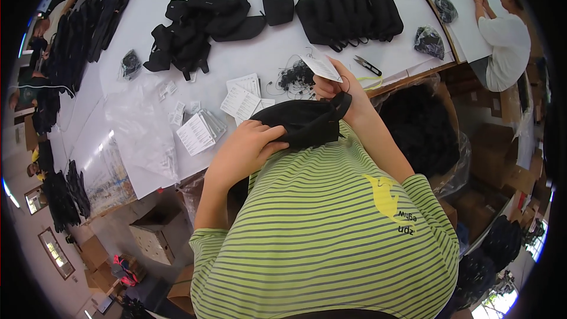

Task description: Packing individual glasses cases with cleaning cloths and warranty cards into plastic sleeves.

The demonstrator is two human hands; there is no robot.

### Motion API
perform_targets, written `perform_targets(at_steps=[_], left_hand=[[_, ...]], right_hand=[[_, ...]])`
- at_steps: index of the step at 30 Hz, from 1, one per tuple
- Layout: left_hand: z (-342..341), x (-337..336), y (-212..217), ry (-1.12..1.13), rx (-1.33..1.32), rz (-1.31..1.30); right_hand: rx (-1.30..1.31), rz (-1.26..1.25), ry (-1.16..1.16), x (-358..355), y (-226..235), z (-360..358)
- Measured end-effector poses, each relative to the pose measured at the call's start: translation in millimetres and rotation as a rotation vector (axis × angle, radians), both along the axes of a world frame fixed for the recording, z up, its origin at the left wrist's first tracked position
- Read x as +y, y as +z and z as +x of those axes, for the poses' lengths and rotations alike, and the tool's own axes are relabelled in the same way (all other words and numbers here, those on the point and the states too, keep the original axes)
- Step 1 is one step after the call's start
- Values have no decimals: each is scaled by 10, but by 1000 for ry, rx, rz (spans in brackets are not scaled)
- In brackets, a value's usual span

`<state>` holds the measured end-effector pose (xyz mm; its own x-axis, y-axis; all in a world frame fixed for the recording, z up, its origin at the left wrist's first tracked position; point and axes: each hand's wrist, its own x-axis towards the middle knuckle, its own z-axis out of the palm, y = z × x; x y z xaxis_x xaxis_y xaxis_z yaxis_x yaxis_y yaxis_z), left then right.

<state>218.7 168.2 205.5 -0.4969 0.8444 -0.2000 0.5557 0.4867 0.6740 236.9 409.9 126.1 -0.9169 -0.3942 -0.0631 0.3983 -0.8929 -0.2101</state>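
A black fabric pouch (310, 124) is held close to my body, just in front of the table edge. My left hand (251, 145) grips its left end, thumb and fingers closed on the fabric. My right hand (348, 88) is closed on a white printed tag (320, 67), right above the pouch's small side loop (342, 105). A thin dark cord seems to run from the tag near my fingers; its exact path is hard to make out. Beyond my hands lies a pile of thin black tag strings (296, 77). Stacks of white printed tags (201, 133) lie left of them.
Black pouches lie in a loose heap (207, 20) and a neat row (351, 15) on the white table (248, 59). Thread snips (368, 66) rest near its edge. Clear plastic (139, 124) covers the left side. A bin of black items (419, 127) stands right; a person (505, 38) sits beyond.
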Motion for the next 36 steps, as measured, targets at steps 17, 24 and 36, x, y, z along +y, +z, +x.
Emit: perform_targets(at_steps=[17,24,36], left_hand=[[-16,51,38,9,156,143],[6,44,-16,15,152,156],[30,24,31,29,272,102]], right_hand=[[-503,937,-135,-238,270,156],[-393,1012,-160,-222,276,374],[-382,1010,-231,-231,387,341]])
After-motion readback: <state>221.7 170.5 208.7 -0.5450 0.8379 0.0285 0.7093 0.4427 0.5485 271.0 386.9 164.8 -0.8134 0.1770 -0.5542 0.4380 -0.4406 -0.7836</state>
